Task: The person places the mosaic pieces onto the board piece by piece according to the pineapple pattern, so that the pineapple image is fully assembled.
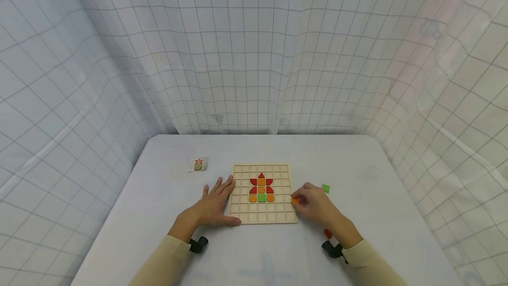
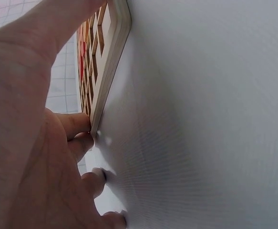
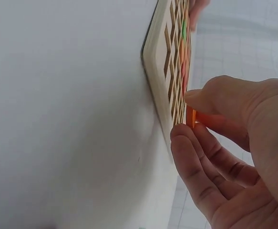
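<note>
- The table [image 1: 357,250], covered in white cloth, fills the near part of the scene, with gridded white curtains hanging round its left, far and right sides.
- The wooden grid board [image 1: 242,180] lies flat near the middle of the table; a figure of red, orange and green pieces [image 1: 261,187] sits in its central cells.
- The left hand [image 1: 216,204] lies flat on the table against the board's left edge, fingers straight and spread, thumb along the near left corner. The left wrist view shows the fingertips [image 2: 81,125] touching the board's side; it holds nothing.
- The right hand [image 1: 313,204] rests at the board's right edge, thumb and fingers closed in a pinch on a small orange piece [image 1: 294,200]. In the right wrist view that piece [image 3: 190,117] stands thin between thumb and forefinger, just beside the board's rim.
- A small pattern card [image 1: 198,164] lies to the far left of the board, well apart from it.
- A loose green square [image 1: 326,188] lies right of the board, just beyond the right hand.
- A small red piece [image 1: 327,233] lies on the table beside the right wrist.
</note>
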{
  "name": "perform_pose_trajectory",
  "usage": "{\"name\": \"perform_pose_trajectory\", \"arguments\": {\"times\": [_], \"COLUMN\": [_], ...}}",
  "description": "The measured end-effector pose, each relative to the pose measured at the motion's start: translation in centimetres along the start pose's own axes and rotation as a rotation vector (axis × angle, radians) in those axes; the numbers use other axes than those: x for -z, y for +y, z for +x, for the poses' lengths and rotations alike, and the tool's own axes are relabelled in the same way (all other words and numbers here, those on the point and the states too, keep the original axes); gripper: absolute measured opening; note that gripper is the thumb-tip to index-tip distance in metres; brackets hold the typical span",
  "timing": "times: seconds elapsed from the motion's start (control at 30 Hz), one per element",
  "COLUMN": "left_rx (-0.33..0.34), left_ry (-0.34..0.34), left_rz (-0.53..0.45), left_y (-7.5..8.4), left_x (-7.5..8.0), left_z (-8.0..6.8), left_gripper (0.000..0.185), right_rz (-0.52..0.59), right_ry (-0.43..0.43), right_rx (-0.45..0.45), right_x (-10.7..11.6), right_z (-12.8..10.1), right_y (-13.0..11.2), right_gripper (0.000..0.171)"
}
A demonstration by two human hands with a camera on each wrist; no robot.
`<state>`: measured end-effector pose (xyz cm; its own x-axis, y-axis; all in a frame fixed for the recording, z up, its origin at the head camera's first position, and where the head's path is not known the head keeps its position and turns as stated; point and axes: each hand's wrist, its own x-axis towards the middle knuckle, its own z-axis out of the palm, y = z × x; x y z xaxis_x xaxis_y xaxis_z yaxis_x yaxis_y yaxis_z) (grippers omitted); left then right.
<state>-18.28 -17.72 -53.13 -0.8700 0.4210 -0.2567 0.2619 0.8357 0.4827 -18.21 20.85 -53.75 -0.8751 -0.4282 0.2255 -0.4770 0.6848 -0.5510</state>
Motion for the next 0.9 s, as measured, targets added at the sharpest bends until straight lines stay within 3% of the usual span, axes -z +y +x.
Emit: {"name": "perform_pose_trajectory", "arguments": {"times": [0.27, 0.53, 0.9], "left_rx": [0.001, -0.006, -0.008], "left_ry": [-0.004, 0.002, 0.009], "left_rz": [-0.017, -0.014, -0.013], "left_y": [0.1, 0.1, -0.1], "left_x": [-0.1, 0.0, -0.1], "left_z": [-0.2, -0.2, -0.2], "left_gripper": [0.135, 0.135, 0.133], "right_rz": [0.046, 0.021, -0.012], "right_ry": [-0.049, -0.075, -0.140], "right_rx": [0.100, 0.206, 0.206], "right_x": [-1.4, -2.9, -4.4], "right_z": [1.1, 2.7, 3.7], "right_y": [-2.2, -3.6, -5.0], "right_gripper": [0.015, 0.014, 0.005]}}
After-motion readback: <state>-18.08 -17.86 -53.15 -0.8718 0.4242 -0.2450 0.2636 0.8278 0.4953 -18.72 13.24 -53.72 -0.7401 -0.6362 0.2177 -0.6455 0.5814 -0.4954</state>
